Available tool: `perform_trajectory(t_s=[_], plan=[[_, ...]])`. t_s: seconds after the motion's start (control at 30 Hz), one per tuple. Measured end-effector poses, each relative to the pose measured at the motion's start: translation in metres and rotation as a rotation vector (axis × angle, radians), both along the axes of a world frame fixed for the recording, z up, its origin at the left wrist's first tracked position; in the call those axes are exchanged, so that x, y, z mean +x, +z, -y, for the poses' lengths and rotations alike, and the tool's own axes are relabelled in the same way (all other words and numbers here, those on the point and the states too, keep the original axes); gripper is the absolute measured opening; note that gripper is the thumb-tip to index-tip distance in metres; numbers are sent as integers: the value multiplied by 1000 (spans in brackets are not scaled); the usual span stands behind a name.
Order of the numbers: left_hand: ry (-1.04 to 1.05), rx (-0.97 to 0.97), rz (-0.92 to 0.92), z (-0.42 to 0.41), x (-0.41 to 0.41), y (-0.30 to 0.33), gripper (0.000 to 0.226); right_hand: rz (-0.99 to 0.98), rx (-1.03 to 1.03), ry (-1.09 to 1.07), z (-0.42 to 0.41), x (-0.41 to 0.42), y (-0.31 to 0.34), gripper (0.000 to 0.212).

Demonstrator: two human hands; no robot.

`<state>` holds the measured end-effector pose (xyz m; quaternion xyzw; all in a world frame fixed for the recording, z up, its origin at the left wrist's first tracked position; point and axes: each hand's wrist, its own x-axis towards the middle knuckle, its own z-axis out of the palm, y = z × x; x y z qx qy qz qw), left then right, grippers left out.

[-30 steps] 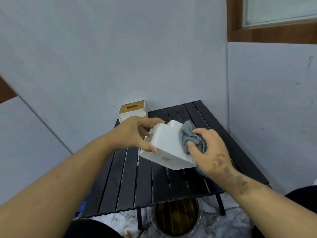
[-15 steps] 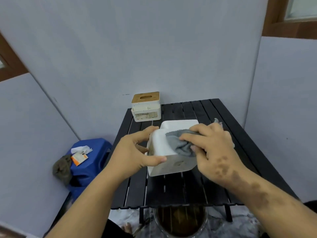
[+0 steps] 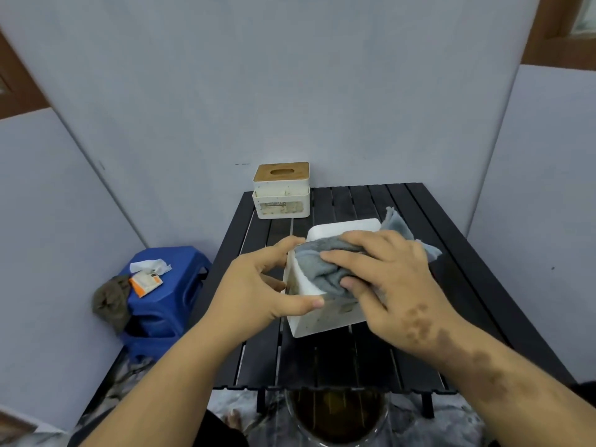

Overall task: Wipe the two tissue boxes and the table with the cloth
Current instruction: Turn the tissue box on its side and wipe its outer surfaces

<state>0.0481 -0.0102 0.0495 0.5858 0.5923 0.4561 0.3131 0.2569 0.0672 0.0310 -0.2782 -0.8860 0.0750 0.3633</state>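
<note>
The white tissue box (image 3: pixel 325 312) sits near the middle of the black slatted counter (image 3: pixel 354 366), whether lifted slightly off it is hard to tell, with the left hand (image 3: pixel 258 288) grasping its left side, thumb on the front face. The right hand (image 3: pixel 383 282) presses the grey cloth (image 3: pixel 322 266) onto its top. Farther back, the wooden-lidded tissue box (image 3: pixel 282 191) stands at the counter's far-left corner.

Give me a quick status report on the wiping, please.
Left hand grips white tissue box. Right hand presses grey cloth onto it. Wood-lidded box waits. Nothing in the way.
</note>
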Motion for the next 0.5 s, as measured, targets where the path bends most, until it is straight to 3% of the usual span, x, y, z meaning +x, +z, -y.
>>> perform_trajectory(t_s=[0.23,0.4,0.5], plan=[[66,-6,22,4,1,-4,77,-142,-206,-209,-33,21,-14,43],[42,24,51,4,0,-10,70,10,47,-34,14,-15,-3,37],[44,12,68,4,4,-12,68,43,77,32,4,-9,-5,35]])
